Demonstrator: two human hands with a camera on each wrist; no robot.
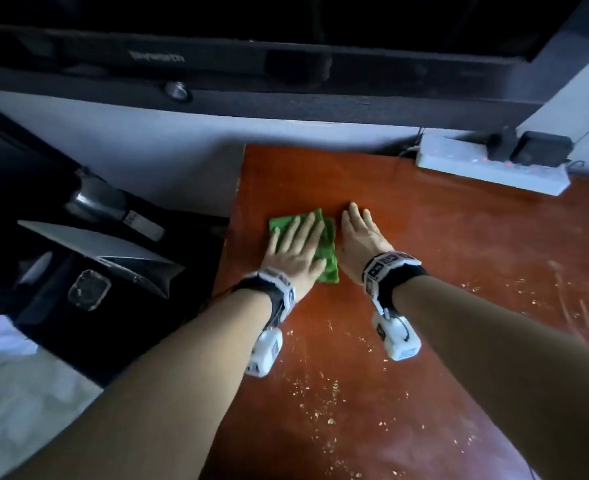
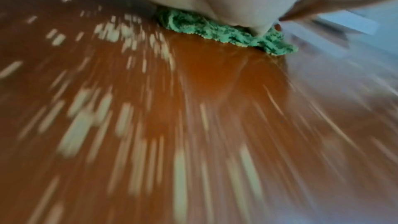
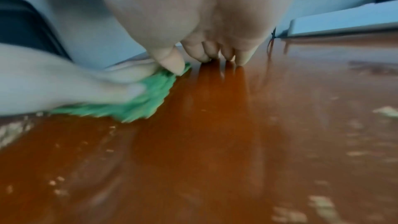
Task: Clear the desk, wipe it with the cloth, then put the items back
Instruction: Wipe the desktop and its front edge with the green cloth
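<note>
A folded green cloth (image 1: 327,251) lies near the far left corner of the reddish-brown desk (image 1: 442,271). My left hand (image 1: 294,244) presses flat on the cloth with straight, spread fingers. The left wrist view shows the cloth (image 2: 215,30) squeezed under the palm, and the picture is streaked with motion blur. Beside it, my right hand (image 1: 358,233) rests flat on the bare wood, fingertips (image 3: 241,59) touching the surface. In the right wrist view the thumb touches the cloth (image 3: 137,101) edge. Pale crumbs (image 1: 320,386) are scattered over the near part of the desk.
A white power strip (image 1: 487,164) with black adapters plugged in lies at the desk's back right. A large dark screen (image 1: 251,46) hangs over the back wall. Left of the desk's edge stands a dark surface with a grey laptop (image 1: 106,251) and a small clear dish (image 1: 88,289).
</note>
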